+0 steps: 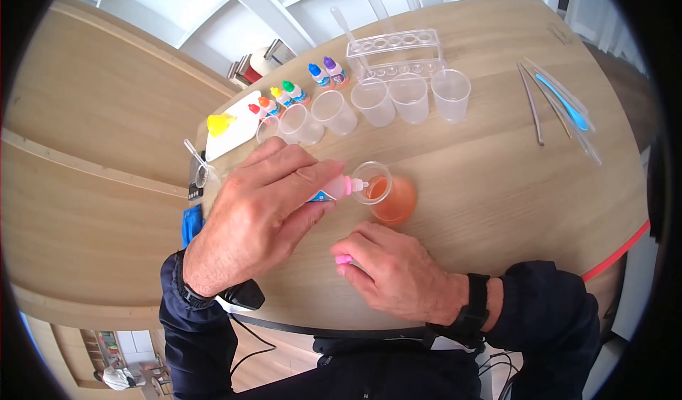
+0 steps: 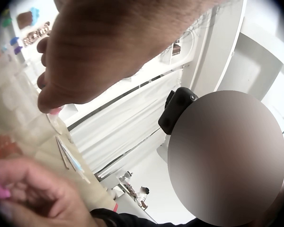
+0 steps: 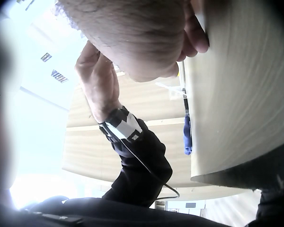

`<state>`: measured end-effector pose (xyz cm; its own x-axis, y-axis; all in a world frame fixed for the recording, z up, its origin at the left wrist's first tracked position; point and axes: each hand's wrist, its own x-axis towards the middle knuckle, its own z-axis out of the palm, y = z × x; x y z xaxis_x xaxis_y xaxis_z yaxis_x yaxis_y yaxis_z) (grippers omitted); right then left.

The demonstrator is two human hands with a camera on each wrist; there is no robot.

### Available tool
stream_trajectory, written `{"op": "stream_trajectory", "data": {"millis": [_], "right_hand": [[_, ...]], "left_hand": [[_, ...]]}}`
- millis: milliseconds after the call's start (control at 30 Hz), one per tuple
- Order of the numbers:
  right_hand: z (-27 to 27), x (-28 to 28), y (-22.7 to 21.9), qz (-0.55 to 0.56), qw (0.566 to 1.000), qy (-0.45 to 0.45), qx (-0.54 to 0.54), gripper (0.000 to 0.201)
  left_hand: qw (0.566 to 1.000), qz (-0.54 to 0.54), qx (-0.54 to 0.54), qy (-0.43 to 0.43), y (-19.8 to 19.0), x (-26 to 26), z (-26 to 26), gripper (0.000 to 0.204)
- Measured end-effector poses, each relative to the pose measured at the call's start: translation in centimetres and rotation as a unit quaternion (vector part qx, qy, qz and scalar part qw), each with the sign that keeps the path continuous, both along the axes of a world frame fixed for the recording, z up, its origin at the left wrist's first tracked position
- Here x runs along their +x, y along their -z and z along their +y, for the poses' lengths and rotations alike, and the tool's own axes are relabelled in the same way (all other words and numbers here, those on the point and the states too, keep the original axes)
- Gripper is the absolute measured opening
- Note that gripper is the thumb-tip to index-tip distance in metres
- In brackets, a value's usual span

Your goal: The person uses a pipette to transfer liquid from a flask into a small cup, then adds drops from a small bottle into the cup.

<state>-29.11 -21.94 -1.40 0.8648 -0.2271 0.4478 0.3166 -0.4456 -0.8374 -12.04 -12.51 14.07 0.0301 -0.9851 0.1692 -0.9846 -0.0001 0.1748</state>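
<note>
My left hand (image 1: 259, 204) grips a small dropper bottle (image 1: 332, 189) with a pink ring and a blue label. The bottle is tipped sideways, its nozzle at the mouth of a clear conical flask (image 1: 405, 195). Orange liquid lies in the flask, which stands on the table. Close in front of it, my right hand (image 1: 398, 272) pinches a small pink cap (image 1: 344, 259) between thumb and fingers. The cap (image 2: 0, 191) also shows in the left wrist view. In the right wrist view the back of my right hand hides its fingertips' work.
Clear plastic cups (image 1: 408, 100) stand in a row behind the flask. Further back are dropper bottles (image 1: 320, 75) with coloured caps and a test tube rack (image 1: 394, 52). A yellow funnel (image 1: 219, 123) sits on a white tray (image 1: 238, 126). Tweezers and rods (image 1: 561, 109) lie at right.
</note>
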Motion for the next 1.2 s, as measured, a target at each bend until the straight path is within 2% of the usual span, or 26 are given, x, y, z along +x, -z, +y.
{"op": "stream_trajectory", "data": {"millis": [367,567,667,733,867,967,1200], "right_hand": [[-0.1,0.0,-0.1,0.003,1.0,-0.006,-0.015,0.015],[-0.1,0.1,0.2,-0.012,1.0,-0.001,-0.01,0.015],[0.0,0.1,0.2,-0.004,1.0,0.0,0.006,0.016],[0.1,0.2,0.2,-0.013,0.999,0.006,0.042,0.016],[0.2,0.4,-0.1,-0.002,0.994,0.002,0.111,0.02],[0.2,0.6,-0.4,0.016,0.989,-0.005,0.148,0.022],[0.1,0.6,-0.8,0.048,0.992,-0.018,0.115,0.025]], "left_hand": [[1.0,0.016,0.003,-0.011,0.2,0.2,0.2,0.051],[0.998,0.046,-0.049,-0.01,0.8,0.3,0.9,0.049],[0.991,0.096,-0.08,-0.05,1.9,1.0,2.6,0.05],[0.98,0.169,-0.08,-0.073,3.6,2.0,4.5,0.049],[0.935,0.322,-0.068,-0.131,7.7,3.3,8.1,0.048],[0.907,0.39,-0.033,-0.157,9.8,3.1,9.9,0.049],[0.929,0.361,-0.028,-0.073,10.6,2.2,9.6,0.049]]}}
